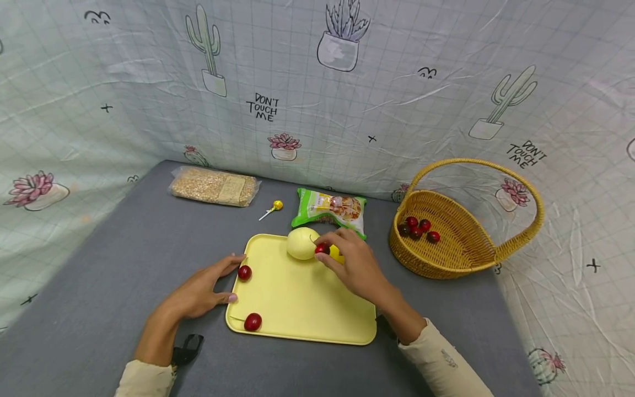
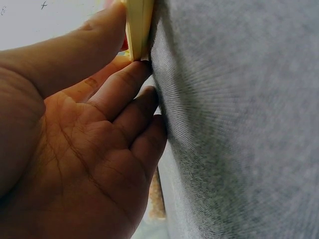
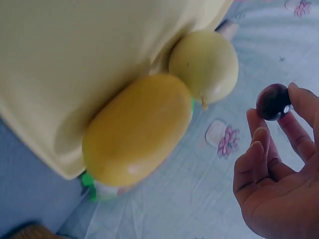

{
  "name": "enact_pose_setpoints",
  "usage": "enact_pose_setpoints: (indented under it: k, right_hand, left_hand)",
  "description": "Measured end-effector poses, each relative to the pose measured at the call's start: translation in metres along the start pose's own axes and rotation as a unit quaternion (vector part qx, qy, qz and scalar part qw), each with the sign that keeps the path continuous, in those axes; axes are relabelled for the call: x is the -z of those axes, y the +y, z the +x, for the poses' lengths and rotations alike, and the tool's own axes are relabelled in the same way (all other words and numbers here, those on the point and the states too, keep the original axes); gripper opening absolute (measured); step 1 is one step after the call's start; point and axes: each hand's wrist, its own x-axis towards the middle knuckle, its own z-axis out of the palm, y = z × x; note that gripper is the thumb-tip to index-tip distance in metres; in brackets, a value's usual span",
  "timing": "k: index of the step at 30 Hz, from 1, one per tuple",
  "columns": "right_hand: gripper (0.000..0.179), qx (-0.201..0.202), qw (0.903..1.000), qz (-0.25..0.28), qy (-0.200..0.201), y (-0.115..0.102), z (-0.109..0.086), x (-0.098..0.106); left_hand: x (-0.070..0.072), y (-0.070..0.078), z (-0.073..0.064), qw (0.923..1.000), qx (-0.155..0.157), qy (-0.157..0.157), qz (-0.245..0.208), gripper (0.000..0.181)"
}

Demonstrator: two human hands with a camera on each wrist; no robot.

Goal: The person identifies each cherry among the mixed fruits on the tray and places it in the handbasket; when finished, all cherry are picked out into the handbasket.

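My right hand (image 1: 354, 263) pinches a dark red cherry (image 1: 322, 248) between thumb and fingertips, above the far right part of a yellow tray (image 1: 297, 298). Beneath and beside it, on the tray, lie a pale round pear (image 1: 301, 244) and a yellow mango (image 3: 137, 129), the latter mostly hidden by the hand in the head view. Along the tray's left edge, my left hand (image 1: 198, 289) touches the rim with thumb and fingertips, its fingers fairly straight. One cherry (image 1: 245, 272) sits between that thumb and forefinger; another cherry (image 1: 253, 321) lies at the near left corner.
A wicker basket (image 1: 446, 264) with a tall handle stands at the right, with several cherries (image 1: 416, 232) inside. Behind the tray lie a green-and-white snack packet (image 1: 331, 209), a yellow lollipop (image 1: 278, 205) and a clear bag of grains (image 1: 208, 184). A patterned cloth hangs behind.
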Motion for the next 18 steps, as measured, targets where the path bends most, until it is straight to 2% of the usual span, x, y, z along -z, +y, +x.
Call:
enact_pose_setpoints:
  k: [4, 13, 18]
  right_hand:
    - [0.022, -0.002, 0.9997, -0.005, 0.022, 0.008, 0.000, 0.010]
    - [0.025, -0.038, 0.9976, -0.024, 0.053, 0.029, -0.005, 0.040]
    - [0.024, -0.049, 0.9958, -0.017, 0.076, 0.043, -0.010, 0.054]
  left_hand:
    - [0.000, 0.000, 0.000, 1.0000, 0.001, -0.001, 0.001, 0.082]
    - [-0.001, 0.001, 0.002, 1.0000, 0.006, -0.005, -0.002, 0.083]
    - [-0.001, 0.001, 0.001, 1.0000, 0.005, -0.005, -0.003, 0.084]
